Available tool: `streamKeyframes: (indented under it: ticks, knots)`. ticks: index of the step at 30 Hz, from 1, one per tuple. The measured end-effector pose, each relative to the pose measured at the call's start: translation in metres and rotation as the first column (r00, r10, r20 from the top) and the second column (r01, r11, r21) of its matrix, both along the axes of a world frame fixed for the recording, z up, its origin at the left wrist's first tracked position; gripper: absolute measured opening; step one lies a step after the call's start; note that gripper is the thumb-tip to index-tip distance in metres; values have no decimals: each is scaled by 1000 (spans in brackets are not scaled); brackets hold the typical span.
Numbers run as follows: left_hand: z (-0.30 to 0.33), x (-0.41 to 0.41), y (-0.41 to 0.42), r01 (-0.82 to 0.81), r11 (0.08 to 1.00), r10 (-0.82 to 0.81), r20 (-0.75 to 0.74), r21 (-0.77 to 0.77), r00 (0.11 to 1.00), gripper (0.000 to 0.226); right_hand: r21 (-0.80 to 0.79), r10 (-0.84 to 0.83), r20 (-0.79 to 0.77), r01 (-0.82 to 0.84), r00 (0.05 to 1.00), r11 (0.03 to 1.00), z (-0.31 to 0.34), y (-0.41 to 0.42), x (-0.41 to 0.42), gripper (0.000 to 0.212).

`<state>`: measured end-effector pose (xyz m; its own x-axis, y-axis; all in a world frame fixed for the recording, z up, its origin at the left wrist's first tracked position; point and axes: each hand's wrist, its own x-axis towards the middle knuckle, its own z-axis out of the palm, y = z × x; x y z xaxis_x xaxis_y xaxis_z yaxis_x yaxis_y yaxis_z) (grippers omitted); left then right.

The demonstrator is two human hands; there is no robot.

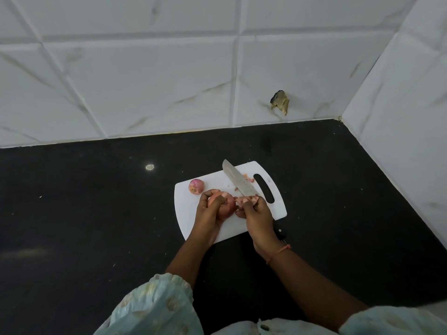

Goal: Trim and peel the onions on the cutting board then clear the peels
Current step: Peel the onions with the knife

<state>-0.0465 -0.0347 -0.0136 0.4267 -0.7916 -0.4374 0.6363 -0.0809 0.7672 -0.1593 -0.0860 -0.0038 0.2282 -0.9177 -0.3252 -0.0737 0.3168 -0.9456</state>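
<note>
A white cutting board [212, 182] lies on the black counter. Over the board's near part, my left hand [210, 215] grips a pinkish onion [227, 207]. My right hand [257, 216] pinches a strip of onion peel [245, 200] right beside that onion. A second, smaller onion [196, 186] sits on the board's far left corner. A knife [238, 181] lies across the board, blade pointing away, its black handle [280, 232] partly hidden under my right hand. Small peel scraps [249, 178] lie next to the blade.
The black counter [96, 201] extends left and right of the board. White tiled walls [169, 81] close off the back and the right side. A chipped spot [280, 101] marks the back wall. The board has a handle slot [263, 191] on its right.
</note>
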Motion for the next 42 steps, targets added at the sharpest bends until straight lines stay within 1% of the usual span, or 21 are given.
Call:
streamKeyframes:
  ticks: [4, 7, 10, 12, 14, 16, 17, 19, 20, 22, 23, 25, 26, 28, 29, 32, 34, 38, 42]
  knots:
    - [0, 3, -2, -10, 1000, 11, -25, 29, 1000, 25, -49, 13, -65, -16, 998, 999, -1, 5, 0, 15]
    - [1, 2, -3, -46, 998, 49, -68, 45, 996, 29, -74, 27, -79, -33, 997, 997, -3, 10, -1, 13]
    - [5, 1, -4, -80, 995, 87, -135, 56, 987, 35, -75, 49, -54, -53, 997, 996, 0, 10, -3, 13]
    - [5, 1, -5, -82, 994, 92, -134, 75, 987, 38, -68, 40, -23, -41, 999, 997, 6, 8, -4, 9]
    - [5, 0, -5, -82, 991, 93, -115, 102, 989, 40, -71, -13, -13, 12, 1000, 997, 14, 3, -6, 2]
    - [8, -1, -5, -92, 987, 112, -154, 129, 982, 35, -123, -59, -23, 56, 998, 991, 18, -8, -8, 7]
    - [10, -1, -5, -103, 986, 125, -178, 128, 976, 33, -143, -34, -41, 28, 999, 989, 19, -13, -7, 11]
    - [11, 0, -4, -123, 986, 144, -205, 113, 968, 31, -165, 86, -107, -103, 991, 981, 22, -19, -5, 24]
    - [11, 1, -4, -130, 986, 150, -217, 105, 965, 29, -189, 138, -158, -167, 978, 968, 22, -20, -4, 33]
    - [12, 1, -2, -140, 986, 159, -247, 94, 956, 24, -302, 176, -281, -261, 943, 917, 25, -14, -2, 45]
    - [13, 1, -2, -141, 986, 159, -257, 86, 953, 23, -390, 176, -317, -297, 932, 872, 26, -10, -2, 45]
    - [13, 2, -1, -139, 989, 149, -276, 55, 950, 23, -561, 212, -352, -386, 912, 732, 22, -1, -3, 40]
    - [13, 4, -1, -139, 989, 146, -279, 43, 949, 24, -593, 253, -392, -453, 884, 665, 20, 4, -4, 38]
    - [12, 7, -1, -138, 990, 142, -281, 33, 949, 25, -589, 305, -478, -558, 824, 585, 18, 10, -3, 42]
    - [11, 8, -1, -129, 991, 135, -276, 42, 952, 26, -587, 299, -491, -564, 819, 581, 17, 12, -3, 43]
    - [12, 11, -1, -75, 995, 89, -239, 69, 967, 28, -597, 256, -452, -503, 854, 625, 13, 13, -1, 38]
    - [11, 13, -2, -35, 997, 49, -216, 72, 975, 31, -591, 249, -452, -497, 856, 636, 11, 11, 1, 32]
    - [10, 18, -4, 16, 994, 4, -178, 112, 984, 32, -520, 287, -498, -547, 818, 656, 14, 6, 1, 27]
    - [12, 19, -4, -17, 994, 40, -210, 111, 977, 31, -409, 413, -493, -623, 765, 667, 24, -1, 0, 19]
